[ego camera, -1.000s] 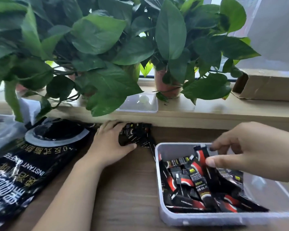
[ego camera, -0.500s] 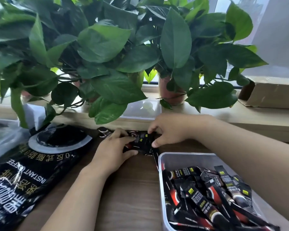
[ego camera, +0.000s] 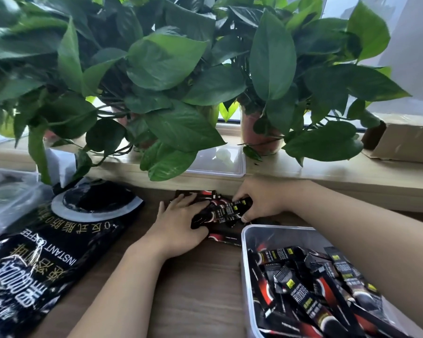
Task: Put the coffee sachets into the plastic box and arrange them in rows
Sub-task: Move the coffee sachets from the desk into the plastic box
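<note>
A black coffee bag (ego camera: 42,259) lies on the table (ego camera: 193,289) at left. The left hand (ego camera: 178,223) grips a bundle (ego camera: 226,211) of slim black sachets with red-and-white marks, fingers (ego camera: 185,203) over it and thumb under. The bundle's long axis runs left to right, its right end slightly farther away. The right hand (ego camera: 261,201) pinches that end. The sill edge is close behind it and the box (ego camera: 247,242) just in front. More sachets (ego camera: 303,296) lie jumbled in the box, pointing many ways.

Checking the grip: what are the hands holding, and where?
Both hold one bundle of coffee sachets: left hand grips its left end, right hand its right end.
</note>
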A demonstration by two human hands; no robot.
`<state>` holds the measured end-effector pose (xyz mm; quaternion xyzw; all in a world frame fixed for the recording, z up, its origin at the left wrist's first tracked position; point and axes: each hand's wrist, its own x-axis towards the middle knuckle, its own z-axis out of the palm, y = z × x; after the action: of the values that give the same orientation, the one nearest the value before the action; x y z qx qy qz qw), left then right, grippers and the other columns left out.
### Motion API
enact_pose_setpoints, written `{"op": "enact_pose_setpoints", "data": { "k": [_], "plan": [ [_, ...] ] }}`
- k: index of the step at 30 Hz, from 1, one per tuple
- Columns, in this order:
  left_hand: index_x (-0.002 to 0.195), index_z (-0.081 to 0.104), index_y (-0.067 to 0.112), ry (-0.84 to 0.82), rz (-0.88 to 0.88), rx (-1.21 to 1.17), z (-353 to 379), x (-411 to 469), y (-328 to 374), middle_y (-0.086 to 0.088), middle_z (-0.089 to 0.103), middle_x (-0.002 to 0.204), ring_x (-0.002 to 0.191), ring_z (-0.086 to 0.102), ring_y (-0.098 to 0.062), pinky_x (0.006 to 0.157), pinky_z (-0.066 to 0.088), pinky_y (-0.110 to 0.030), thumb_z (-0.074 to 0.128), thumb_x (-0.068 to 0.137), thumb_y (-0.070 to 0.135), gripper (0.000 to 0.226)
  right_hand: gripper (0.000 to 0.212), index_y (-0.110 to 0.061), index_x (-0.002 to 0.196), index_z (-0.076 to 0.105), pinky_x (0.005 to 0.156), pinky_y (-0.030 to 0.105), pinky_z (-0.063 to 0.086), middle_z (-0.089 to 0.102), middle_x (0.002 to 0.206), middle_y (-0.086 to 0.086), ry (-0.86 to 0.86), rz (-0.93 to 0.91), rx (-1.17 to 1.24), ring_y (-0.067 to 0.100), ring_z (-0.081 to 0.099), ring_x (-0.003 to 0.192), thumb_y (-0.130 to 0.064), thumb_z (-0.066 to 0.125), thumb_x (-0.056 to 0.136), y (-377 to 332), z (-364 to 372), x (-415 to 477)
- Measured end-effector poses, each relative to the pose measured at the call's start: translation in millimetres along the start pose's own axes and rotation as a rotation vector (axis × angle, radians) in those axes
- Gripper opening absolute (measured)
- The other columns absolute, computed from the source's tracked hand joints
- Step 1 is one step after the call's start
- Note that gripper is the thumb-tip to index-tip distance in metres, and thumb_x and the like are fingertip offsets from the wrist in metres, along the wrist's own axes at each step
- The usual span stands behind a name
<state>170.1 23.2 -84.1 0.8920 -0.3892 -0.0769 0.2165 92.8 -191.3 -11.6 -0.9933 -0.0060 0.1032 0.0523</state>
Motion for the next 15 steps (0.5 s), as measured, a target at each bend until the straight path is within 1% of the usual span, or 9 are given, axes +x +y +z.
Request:
{"op": "enact_pose_setpoints", "data": {
  "k": [2, 4, 6, 7, 9, 10, 12, 14, 15],
  "plan": [
    [0.146, 0.042, 0.045, 0.037, 0.004, 0.069, 2.0, 1.8, -2.4, 0.014, 0.029, 0.162, 0.15, 0.021, -0.017, 0.122, 0.016, -0.047, 0.057, 0.089, 0.047, 0.059, 0.035, -0.018, 0.115, 0.072, 0.071, 0.025, 0.044, 0.07, 0.101, -0.003, 0.02, 0.006, -0.008, 0.016, 0.059, 0.084, -0.034, 0.073, 0.084, 0.3, -2.1, -6.2],
    [0.141, 0.051, 0.044, 0.119, 0.031, 0.128, 3.2, 3.2, -4.0, 0.017, 0.042, 0.153, 0.141, 0.037, -0.017, 0.113, 0.031, -0.041, 0.059, 0.091, 0.052, 0.051, 0.033, -0.017, 0.114, 0.073, 0.078, 0.029, 0.051, 0.071, 0.103, -0.003, 0.034, 0.009, 0.006, 0.018, 0.063, 0.091, -0.032, 0.071, 0.085, -1.2, -4.7, -12.1],
    [0.132, 0.062, 0.039, 0.184, 0.074, 0.088, 4.6, 5.2, -6.2, 0.016, 0.057, 0.14, 0.129, 0.05, -0.018, 0.105, 0.041, -0.039, 0.065, 0.09, 0.048, 0.043, 0.045, -0.015, 0.121, 0.069, 0.088, 0.033, 0.053, 0.07, 0.113, 0.0, 0.011, 0.028, 0.027, 0.02, 0.064, 0.101, -0.04, 0.074, 0.083, -3.3, -5.2, -14.5],
    [0.126, 0.067, 0.036, 0.209, 0.11, 0.045, 5.2, 6.0, -7.2, 0.014, 0.064, 0.131, 0.122, 0.057, -0.018, 0.101, 0.046, -0.039, 0.069, 0.088, 0.044, 0.038, 0.053, -0.013, 0.123, 0.067, 0.09, 0.035, 0.053, 0.069, 0.115, 0.002, -0.005, 0.05, 0.023, 0.022, 0.065, 0.102, -0.045, 0.074, 0.082, -4.4, -4.6, -14.3],
    [0.114, 0.074, 0.03, 0.231, 0.185, -0.008, 6.3, 6.5, -8.8, 0.011, 0.071, 0.114, 0.109, 0.065, -0.017, 0.092, 0.052, -0.038, 0.074, 0.085, 0.035, 0.029, 0.064, -0.006, 0.119, 0.067, 0.087, 0.04, 0.055, 0.07, 0.11, 0.008, -0.024, 0.089, 0.007, 0.027, 0.066, 0.097, -0.055, 0.073, 0.079, -5.7, -0.4, -10.4],
    [0.11, 0.076, 0.028, 0.24, 0.217, -0.021, 6.2, 6.1, -8.8, 0.01, 0.073, 0.108, 0.104, 0.067, -0.016, 0.088, 0.054, -0.038, 0.074, 0.085, 0.032, 0.025, 0.065, -0.004, 0.116, 0.067, 0.084, 0.041, 0.056, 0.071, 0.105, 0.01, -0.026, 0.101, 0.004, 0.029, 0.067, 0.094, -0.056, 0.074, 0.077, -6.2, 2.5, -7.8],
    [0.103, 0.078, 0.026, 0.29, 0.259, -0.049, 4.5, 4.4, -6.8, 0.008, 0.075, 0.1, 0.095, 0.07, -0.017, 0.083, 0.056, -0.038, 0.071, 0.086, 0.03, 0.019, 0.057, -0.007, 0.11, 0.07, 0.081, 0.039, 0.057, 0.071, 0.099, 0.008, -0.015, 0.12, 0.022, 0.028, 0.067, 0.089, -0.053, 0.077, 0.076, -6.7, 5.9, -3.0],
    [0.096, 0.078, 0.024, 0.362, 0.269, -0.052, 2.7, 3.7, -5.3, 0.006, 0.076, 0.092, 0.088, 0.071, -0.02, 0.077, 0.058, -0.039, 0.064, 0.085, 0.032, 0.019, 0.042, -0.01, 0.105, 0.072, 0.079, 0.032, 0.055, 0.07, 0.095, 0.001, 0.0, 0.132, 0.1, 0.023, 0.066, 0.088, -0.042, 0.08, 0.079, -5.6, 5.0, -0.5],
    [0.093, 0.078, 0.022, 0.392, 0.273, -0.043, 2.2, 3.6, -4.9, 0.004, 0.076, 0.09, 0.086, 0.071, -0.021, 0.076, 0.058, -0.04, 0.062, 0.086, 0.032, 0.02, 0.034, -0.012, 0.102, 0.072, 0.076, 0.029, 0.052, 0.068, 0.088, -0.003, 0.007, 0.133, 0.142, 0.021, 0.065, 0.086, -0.036, 0.08, 0.08, -4.7, 4.1, -0.5]
  ]
}}
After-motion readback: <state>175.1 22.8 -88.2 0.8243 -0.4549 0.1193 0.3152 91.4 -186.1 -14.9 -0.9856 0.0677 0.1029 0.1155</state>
